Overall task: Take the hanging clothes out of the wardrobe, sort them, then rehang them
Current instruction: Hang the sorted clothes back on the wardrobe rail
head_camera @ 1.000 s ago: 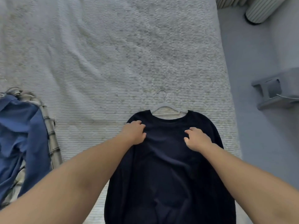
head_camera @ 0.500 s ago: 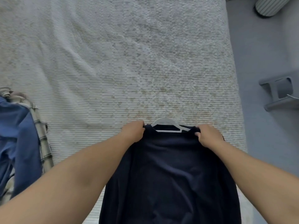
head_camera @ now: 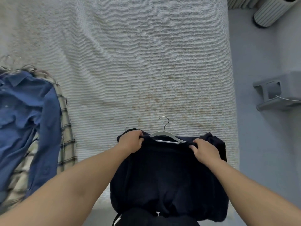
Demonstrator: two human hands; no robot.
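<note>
A dark navy top [head_camera: 166,173] lies on the near edge of the bed [head_camera: 130,62], with a white hanger [head_camera: 166,136] poking out of its neck and its hook pointing away from me. My left hand [head_camera: 131,141] grips the fabric at the left shoulder. My right hand [head_camera: 204,150] grips the fabric at the right shoulder. The shoulders are bunched up under both hands, and the hem hangs over the bed's edge.
A blue shirt [head_camera: 24,115] lies on a plaid shirt [head_camera: 66,128] at the bed's left side. Right of the bed is grey floor with a small grey stand [head_camera: 276,93] and a ribbed cylinder [head_camera: 272,10].
My hands went from the chest of the dark top up to its shoulders and took hold there. The shoulders are now gathered and the top has pulled a little toward me.
</note>
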